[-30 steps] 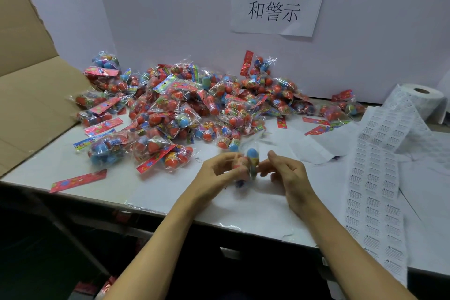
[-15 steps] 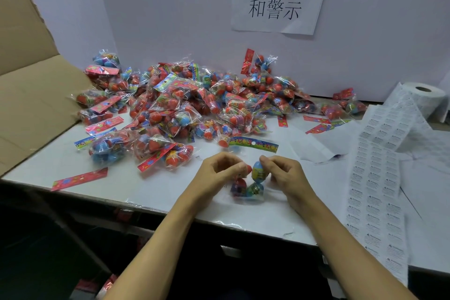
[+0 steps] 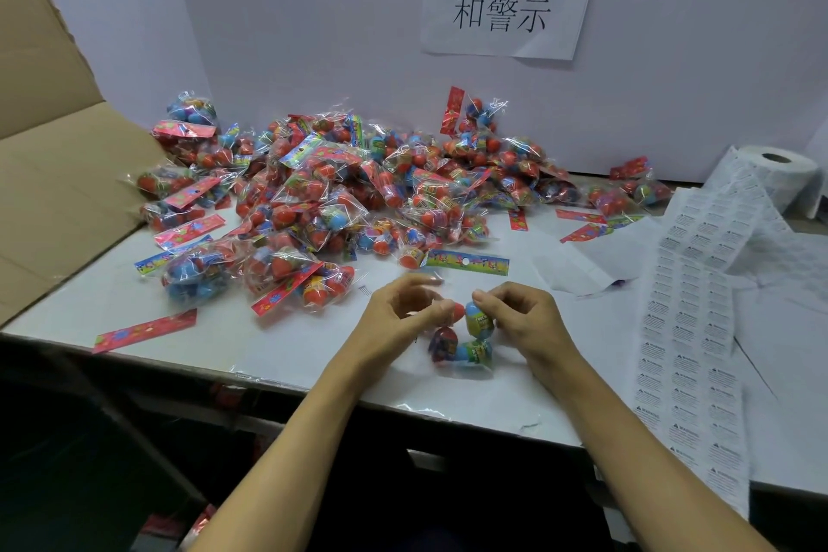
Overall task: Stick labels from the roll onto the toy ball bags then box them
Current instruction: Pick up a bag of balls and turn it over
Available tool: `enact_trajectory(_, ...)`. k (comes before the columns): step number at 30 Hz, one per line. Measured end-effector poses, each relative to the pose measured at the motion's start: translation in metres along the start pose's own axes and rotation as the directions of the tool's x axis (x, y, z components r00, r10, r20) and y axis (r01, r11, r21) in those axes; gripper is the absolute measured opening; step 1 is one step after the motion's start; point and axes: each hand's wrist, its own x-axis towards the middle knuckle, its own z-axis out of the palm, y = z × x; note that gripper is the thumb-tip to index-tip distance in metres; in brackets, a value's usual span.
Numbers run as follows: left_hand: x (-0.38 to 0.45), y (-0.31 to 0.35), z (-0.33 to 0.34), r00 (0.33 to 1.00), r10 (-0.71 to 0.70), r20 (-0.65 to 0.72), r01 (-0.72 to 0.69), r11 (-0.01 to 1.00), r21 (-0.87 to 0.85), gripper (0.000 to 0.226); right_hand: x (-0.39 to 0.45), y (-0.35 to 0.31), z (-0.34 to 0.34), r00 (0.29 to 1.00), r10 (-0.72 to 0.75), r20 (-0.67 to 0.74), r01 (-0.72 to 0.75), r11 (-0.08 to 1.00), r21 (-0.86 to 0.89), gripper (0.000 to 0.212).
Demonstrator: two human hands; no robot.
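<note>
Sitting at the white table point(image 3: 134, 309), the person is working just in front of the big heap of toy ball bags point(image 3: 340, 197), which is spreading across the back half and crowding the wall. Risk one: the cardboard box point(image 3: 53, 175) is lying open well off to the left, beyond the heap, so any boxing sweep is likely crossing that pile and dragging bags off the left or near table edge. Risk two: the label strip point(image 3: 690, 327) is trailing from the label roll point(image 3: 779, 179) down the right side and hanging over the near edge; a right forearm sliding back is probably snagging it. Open room is looking limited to the bare patch around the hands and the strip of table left of them. Both hands are grasping one bag point(image 3: 461, 336): left hand point(image 3: 398, 318) is pinching it near a red ball, right hand point(image 3: 524, 318) is pinching beside a blue ball, its header card point(image 3: 466, 263) lying toward the heap. Clear film is slippery, so I'm expecting a creased or skewed label if the bag shifts. Can't tell whether a label is already on it.
</note>
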Motion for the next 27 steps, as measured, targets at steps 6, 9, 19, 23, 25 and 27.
enact_trajectory(6,-0.001,-0.003,0.001,0.980,0.150,-0.131,-0.123,0.973,0.197,0.089,0.008,0.003,-0.004,0.957,0.125,-0.262,-0.063,0.971,0.231,0.036)
enact_trajectory(9,-0.007,0.000,0.011,0.829,0.538,-0.154,-0.390,0.753,0.530,0.059,0.010,0.006,-0.005,0.941,0.136,-0.311,-0.048,0.960,0.275,0.028)
enact_trajectory(19,-0.055,-0.008,0.103,0.435,0.451,0.779,-0.901,0.218,0.376,0.039,0.010,-0.005,-0.026,0.881,0.416,-0.227,-0.087,0.612,0.786,0.050)
enact_trajectory(23,-0.056,-0.021,0.119,0.421,0.533,0.734,-0.874,0.022,0.486,0.019,0.010,-0.004,-0.031,0.872,0.444,-0.205,-0.080,0.543,0.836,0.054)
enact_trajectory(25,-0.062,-0.031,0.131,0.441,0.596,0.671,-0.839,0.007,0.545,0.006,0.010,-0.004,-0.033,0.870,0.453,-0.192,-0.075,0.507,0.859,0.054)
enact_trajectory(27,-0.067,-0.040,0.144,0.450,0.646,0.616,-0.810,0.004,0.587,0.006,0.009,-0.004,-0.036,0.871,0.463,-0.167,-0.076,0.462,0.883,0.054)
